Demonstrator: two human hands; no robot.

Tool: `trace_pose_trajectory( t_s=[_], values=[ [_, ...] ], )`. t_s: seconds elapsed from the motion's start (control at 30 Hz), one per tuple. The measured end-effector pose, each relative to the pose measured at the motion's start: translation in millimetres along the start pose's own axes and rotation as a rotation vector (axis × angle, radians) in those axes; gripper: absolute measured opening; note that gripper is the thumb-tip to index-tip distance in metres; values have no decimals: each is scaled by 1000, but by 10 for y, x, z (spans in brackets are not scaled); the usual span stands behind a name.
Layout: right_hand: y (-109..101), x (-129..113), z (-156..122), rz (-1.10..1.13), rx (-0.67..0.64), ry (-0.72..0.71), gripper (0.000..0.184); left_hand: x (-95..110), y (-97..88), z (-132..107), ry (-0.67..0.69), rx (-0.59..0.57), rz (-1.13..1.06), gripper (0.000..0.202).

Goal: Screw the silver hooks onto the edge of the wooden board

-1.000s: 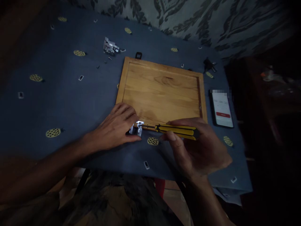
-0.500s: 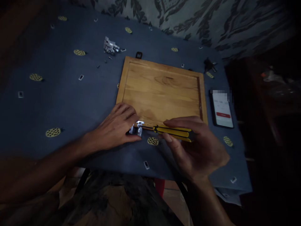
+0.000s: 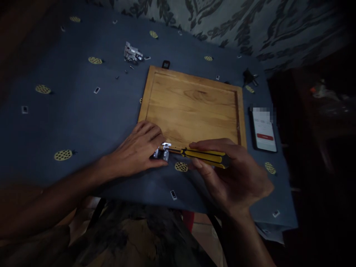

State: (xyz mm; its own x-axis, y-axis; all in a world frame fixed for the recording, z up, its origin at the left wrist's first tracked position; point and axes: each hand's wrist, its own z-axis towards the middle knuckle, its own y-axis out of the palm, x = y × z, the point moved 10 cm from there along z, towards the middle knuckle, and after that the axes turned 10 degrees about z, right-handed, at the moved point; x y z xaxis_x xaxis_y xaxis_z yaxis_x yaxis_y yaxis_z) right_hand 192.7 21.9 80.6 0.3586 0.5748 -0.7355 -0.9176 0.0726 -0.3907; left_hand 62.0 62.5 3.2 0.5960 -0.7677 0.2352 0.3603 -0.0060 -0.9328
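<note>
A framed wooden panel (image 3: 194,107), like a small cabinet door, lies flat on the table. At its near left edge, my left hand (image 3: 143,146) is closed, pinching a shiny metal hinge (image 3: 166,152) against the wood; the fingers hide part of it. My right hand (image 3: 233,174) grips a screwdriver (image 3: 205,156) by its yellow and black handle, the shaft pointing left. Its tip meets the hinge, though the exact contact and any screw there are too small to make out.
Beyond the panel's far left corner lie another metal hinge (image 3: 132,53) and a few small screws (image 3: 126,71). A phone (image 3: 263,129) rests right of the panel, with a black plug (image 3: 249,77) behind it. A patterned blue cloth (image 3: 69,122) covers the table.
The screwdriver's handle looks slightly rolled in my right hand, and its fingers have shifted a little. My left hand keeps its hold on the hinge. The whole view has moved slightly.
</note>
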Motion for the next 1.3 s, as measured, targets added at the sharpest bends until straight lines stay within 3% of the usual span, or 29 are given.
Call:
trace_pose_trajectory(
  t_s=[0.43,0.67,0.87,1.3],
  values=[
    [-13,-26,-7,-8,34,-49,25,9,-18,6,9,5,-18,38],
    [-4,-18,20,6,12,-8,27,16,-20,0,20,20,4,39],
    [-19,82,46,-1,-35,119,26,7,8,-3,12,7,0,39],
    [-8,111,96,52,-68,143,22,17,-1,9,12,-14,4,39]
  ],
)
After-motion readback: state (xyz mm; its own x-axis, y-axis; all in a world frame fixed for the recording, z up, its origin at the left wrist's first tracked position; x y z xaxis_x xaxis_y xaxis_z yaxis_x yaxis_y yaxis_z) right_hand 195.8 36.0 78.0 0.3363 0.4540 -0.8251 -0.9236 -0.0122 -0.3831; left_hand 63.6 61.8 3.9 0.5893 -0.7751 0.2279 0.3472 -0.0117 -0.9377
